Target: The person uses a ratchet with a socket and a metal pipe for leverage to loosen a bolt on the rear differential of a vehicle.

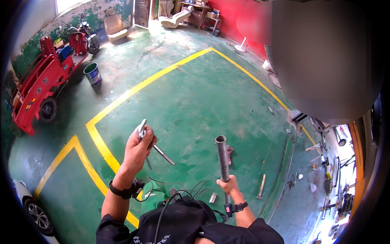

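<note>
Raised at centre left, my left hand (140, 144) is closed around shiny metal hand tools. A long steel rod (164, 156) sticks out to the lower right of the fist, and a flat rounded end (142, 125) shows above the thumb. Their exact kind is partly hidden by the fingers. My right hand (230, 185) grips a grey metal pipe (223, 156), held nearly upright with its hollow end up. Beyond the pipe, partly covered by it, lies a small reddish thing (230, 154). On the floor between my arms lies a short metal cylinder (213, 198).
A hammer (262, 186) with a wooden handle lies right of my right hand. Tools and scraps litter the right side. A red cargo tricycle (34, 99) and a bucket (92, 74) stand far left; a car wheel (38, 215) shows near left. Yellow lines (134, 89) mark the green floor.
</note>
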Available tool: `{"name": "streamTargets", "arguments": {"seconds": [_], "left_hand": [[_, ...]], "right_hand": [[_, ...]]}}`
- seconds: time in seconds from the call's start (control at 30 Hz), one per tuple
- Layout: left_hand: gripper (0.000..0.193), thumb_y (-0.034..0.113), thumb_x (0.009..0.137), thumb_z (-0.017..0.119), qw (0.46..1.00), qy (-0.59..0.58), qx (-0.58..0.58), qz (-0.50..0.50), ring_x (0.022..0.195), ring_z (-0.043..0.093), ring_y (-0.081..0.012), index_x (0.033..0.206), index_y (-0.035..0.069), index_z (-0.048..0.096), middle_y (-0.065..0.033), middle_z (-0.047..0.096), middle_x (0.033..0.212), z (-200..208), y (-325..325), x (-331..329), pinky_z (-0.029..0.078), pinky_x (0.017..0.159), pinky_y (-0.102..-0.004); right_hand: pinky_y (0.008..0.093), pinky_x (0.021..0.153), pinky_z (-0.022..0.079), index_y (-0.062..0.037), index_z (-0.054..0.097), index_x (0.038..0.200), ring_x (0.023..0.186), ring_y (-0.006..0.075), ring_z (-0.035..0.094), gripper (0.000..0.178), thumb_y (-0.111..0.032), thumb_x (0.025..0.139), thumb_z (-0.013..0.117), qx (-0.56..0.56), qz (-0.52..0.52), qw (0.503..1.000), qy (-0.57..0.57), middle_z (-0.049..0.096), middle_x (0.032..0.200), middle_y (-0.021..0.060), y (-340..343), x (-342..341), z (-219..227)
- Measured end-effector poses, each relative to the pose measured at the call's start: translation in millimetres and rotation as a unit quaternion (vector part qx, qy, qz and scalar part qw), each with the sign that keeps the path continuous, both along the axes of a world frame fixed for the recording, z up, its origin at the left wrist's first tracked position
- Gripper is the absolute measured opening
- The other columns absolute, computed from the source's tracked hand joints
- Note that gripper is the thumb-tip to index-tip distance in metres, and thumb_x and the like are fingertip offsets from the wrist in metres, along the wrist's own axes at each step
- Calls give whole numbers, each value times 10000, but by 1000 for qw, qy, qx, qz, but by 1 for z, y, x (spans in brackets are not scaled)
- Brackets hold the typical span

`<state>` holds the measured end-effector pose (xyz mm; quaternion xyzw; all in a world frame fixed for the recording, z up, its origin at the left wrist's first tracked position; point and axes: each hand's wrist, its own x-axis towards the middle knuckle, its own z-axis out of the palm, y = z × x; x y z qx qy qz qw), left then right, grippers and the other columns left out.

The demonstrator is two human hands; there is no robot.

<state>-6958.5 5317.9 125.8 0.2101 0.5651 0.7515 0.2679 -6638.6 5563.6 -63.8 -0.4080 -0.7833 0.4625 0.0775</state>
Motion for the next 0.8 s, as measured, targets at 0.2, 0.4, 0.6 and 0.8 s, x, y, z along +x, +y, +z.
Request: {"name": "streamTargets", "arguments": {"seconds": [0.2, 0.4, 0.6, 0.8], "left_hand": [[232, 309, 1008, 526, 988, 83, 80, -105, 577, 358, -28, 919, 99, 484, 34, 433, 709, -9, 138, -115, 266, 484, -181], [197, 255, 996, 544, 979, 84, 34, -181, 685, 390, -68, 920, 86, 478, 30, 436, 758, -24, 270, -245, 322, 604, -220], [94, 165, 938, 512, 958, -44, 3, -282, 563, 350, -7, 1004, 98, 507, -5, 537, 813, -9, 393, -336, 260, 487, -172], [276, 232, 944, 643, 937, -1, 26, -347, 670, 438, -46, 1102, 44, 516, 1, 541, 839, -27, 527, -387, 367, 585, -199]], "right_hand": [[311, 521, 433, -12, 564, 594, 518, 95, 496, 263, -159, 722, 741, 59, 26, 998, 3, 529, 526, 15, 68, -124, -2], [344, 545, 448, 15, 575, 660, 548, 123, 513, 295, -225, 731, 731, 37, -66, 997, -34, 551, 558, 87, 143, -226, 3], [303, 536, 431, -15, 587, 633, 590, 59, 499, 256, -168, 768, 742, -17, -195, 981, -7, 546, 576, -16, 208, -287, 18], [300, 547, 448, -36, 591, 613, 569, 91, 538, 251, -162, 762, 748, -88, -312, 946, -8, 577, 599, -1, 293, -323, -14]]}}
